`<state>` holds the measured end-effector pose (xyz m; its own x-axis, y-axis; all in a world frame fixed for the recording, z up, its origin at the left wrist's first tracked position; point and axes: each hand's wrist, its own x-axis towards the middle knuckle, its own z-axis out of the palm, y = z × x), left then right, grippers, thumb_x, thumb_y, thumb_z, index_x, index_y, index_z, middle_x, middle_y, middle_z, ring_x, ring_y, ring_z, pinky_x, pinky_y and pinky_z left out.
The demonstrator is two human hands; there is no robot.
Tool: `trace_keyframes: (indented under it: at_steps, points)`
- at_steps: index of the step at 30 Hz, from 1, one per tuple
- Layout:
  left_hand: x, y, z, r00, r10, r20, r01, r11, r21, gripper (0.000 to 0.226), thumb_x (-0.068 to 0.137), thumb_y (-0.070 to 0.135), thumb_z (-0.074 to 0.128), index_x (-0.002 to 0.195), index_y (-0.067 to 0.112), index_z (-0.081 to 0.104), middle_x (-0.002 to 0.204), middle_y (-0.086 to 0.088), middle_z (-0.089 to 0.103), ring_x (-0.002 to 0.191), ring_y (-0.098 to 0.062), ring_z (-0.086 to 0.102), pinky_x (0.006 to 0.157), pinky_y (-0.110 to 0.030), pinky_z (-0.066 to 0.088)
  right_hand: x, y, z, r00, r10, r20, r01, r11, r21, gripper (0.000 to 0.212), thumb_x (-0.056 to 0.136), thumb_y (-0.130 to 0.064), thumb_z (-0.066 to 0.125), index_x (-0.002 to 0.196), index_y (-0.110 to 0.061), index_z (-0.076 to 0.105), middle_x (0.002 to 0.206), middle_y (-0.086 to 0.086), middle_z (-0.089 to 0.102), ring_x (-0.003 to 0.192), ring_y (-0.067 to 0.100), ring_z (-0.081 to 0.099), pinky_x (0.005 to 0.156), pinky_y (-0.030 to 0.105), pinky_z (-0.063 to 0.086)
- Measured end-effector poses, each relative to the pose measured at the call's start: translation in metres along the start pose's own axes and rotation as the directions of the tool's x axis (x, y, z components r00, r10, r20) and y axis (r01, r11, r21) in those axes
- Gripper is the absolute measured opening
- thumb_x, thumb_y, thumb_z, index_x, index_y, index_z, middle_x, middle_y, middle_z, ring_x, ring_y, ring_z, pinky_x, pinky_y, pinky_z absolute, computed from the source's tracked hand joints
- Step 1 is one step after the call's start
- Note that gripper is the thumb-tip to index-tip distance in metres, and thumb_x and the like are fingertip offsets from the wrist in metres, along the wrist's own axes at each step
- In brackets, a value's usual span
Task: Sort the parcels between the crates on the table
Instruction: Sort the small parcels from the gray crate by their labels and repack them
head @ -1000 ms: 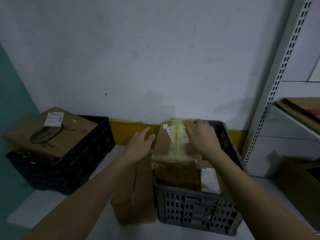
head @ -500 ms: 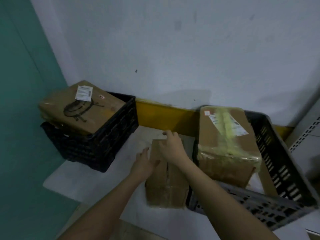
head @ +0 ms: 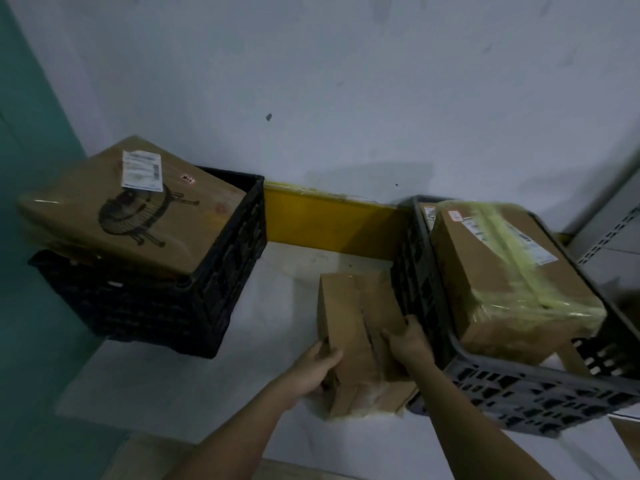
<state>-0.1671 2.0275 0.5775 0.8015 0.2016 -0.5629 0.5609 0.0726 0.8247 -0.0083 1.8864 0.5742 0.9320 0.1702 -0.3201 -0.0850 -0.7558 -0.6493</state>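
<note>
Gripping a brown cardboard parcel (head: 349, 327) from both sides: left hand (head: 317, 367) curled around its near left edge, right hand (head: 407, 341) curled over its near right edge, thumb on top. Standing on the white table (head: 284, 306), between the two crates, just beside and apparently touching the left wall of the grey crate (head: 519, 393). Lying partly under or beside it on the right, a second flat piece of cardboard (head: 391, 393), with clear wrap showing at the near end; cannot tell whether one parcel or two. Resting tilted in the grey crate at right, a large box wrapped in yellowish tape (head: 512, 282), with white labels on its top face. Sitting across the top of the black crate (head: 166, 306) at far left, a wide flat box with a black printed drawing (head: 135, 213) and a white label near its far edge. Running along the far table edge between the crates, a yellow strip (head: 332, 220) at the foot of the pale wall (head: 311, 81).
</note>
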Motion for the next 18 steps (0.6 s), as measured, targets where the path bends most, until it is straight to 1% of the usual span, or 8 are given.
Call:
trace_keyframes:
  at_steps: [3,5,7,10,12,15,16,18]
  points:
    - [-0.011,0.008,-0.048,0.999,-0.018,0.030,0.021,0.993,-0.115,0.062,0.084,0.071,0.050,0.136,0.037,0.045,0.135,0.005,0.053,0.115,-0.021,0.059,0.097,-0.044,0.052,-0.002,-0.014,-0.010,0.999,0.013,0.030,-0.017,0.988,0.153,0.058,0.094,-0.027,0.064,0.145,-0.013,0.040,0.140,0.013,0.051,0.124,0.036,0.051,0.102,0.043,0.045]
    - [-0.015,0.019,-0.086,0.986,0.008,-0.169,-0.035,0.987,-0.157,0.069,0.080,0.069,0.056,0.138,0.034,0.045,0.139,0.004,0.050,0.119,-0.021,0.054,0.100,-0.048,0.048,-0.005,-0.032,-0.017,0.995,0.019,0.097,-0.050,0.944,0.326,0.050,0.096,-0.027,0.062,0.141,-0.010,0.046,0.133,0.013,0.056,0.117,0.033,0.056,0.095,0.041,0.048]
    - [-0.019,0.031,-0.116,0.970,-0.043,-0.240,-0.031,0.955,-0.294,0.069,0.081,0.069,0.062,0.139,0.037,0.044,0.141,0.005,0.048,0.121,-0.023,0.053,0.095,-0.050,0.049,-0.012,-0.054,-0.025,0.982,-0.001,0.187,-0.093,0.865,0.492,0.037,0.099,-0.025,0.059,0.131,-0.009,0.055,0.120,0.014,0.064,0.105,0.031,0.063,0.087,0.042,0.053]
    - [-0.037,0.057,-0.126,0.998,0.009,-0.055,-0.041,0.795,-0.606,0.041,0.085,0.063,0.065,0.107,0.028,0.064,0.108,-0.002,0.059,0.084,-0.017,0.050,0.078,-0.045,0.050,-0.035,-0.083,-0.028,0.929,-0.080,0.362,-0.204,0.704,0.680,0.028,0.105,-0.026,0.043,0.112,-0.010,0.065,0.102,0.015,0.072,0.095,0.033,0.065,0.073,0.043,0.060]
    - [-0.039,0.068,-0.120,0.992,0.054,-0.115,-0.108,0.833,-0.543,0.048,0.098,0.047,0.052,0.077,0.013,0.077,0.083,-0.010,0.070,0.067,-0.020,0.064,0.062,-0.033,0.057,-0.049,-0.103,-0.025,0.879,-0.142,0.454,-0.288,0.602,0.745,0.042,0.104,-0.030,0.041,0.090,-0.009,0.075,0.081,0.012,0.076,0.080,0.033,0.069,0.055,0.037,0.061]
    - [-0.048,0.093,-0.123,0.974,0.123,-0.189,-0.208,0.816,-0.539,0.071,0.105,0.029,0.038,0.043,0.010,0.068,0.052,-0.011,0.062,0.038,-0.019,0.059,0.038,-0.021,0.047,-0.057,-0.130,-0.025,0.824,-0.266,0.500,-0.199,0.690,0.695,0.041,0.103,-0.020,0.045,0.076,-0.009,0.074,0.074,0.010,0.075,0.063,0.023,0.071,0.054,0.031,0.058]
    - [-0.047,0.100,-0.131,0.956,0.120,-0.266,-0.241,0.839,-0.488,0.063,0.104,0.027,0.043,0.052,0.005,0.072,0.059,-0.017,0.065,0.041,-0.019,0.060,0.040,-0.022,0.049,-0.053,-0.137,-0.029,0.827,-0.287,0.484,-0.142,0.726,0.673,0.034,0.103,-0.015,0.046,0.079,-0.008,0.071,0.074,0.009,0.074,0.063,0.021,0.070,0.057,0.032,0.058]
    - [-0.048,0.114,-0.148,0.900,0.147,-0.411,-0.331,0.843,-0.423,0.036,0.094,0.033,0.064,0.099,-0.001,0.076,0.091,-0.027,0.071,0.060,-0.022,0.069,0.056,-0.028,0.054,-0.038,-0.152,-0.041,0.885,-0.272,0.379,-0.040,0.765,0.643,0.025,0.103,-0.014,0.048,0.090,-0.006,0.068,0.083,0.011,0.071,0.069,0.023,0.068,0.067,0.038,0.059]
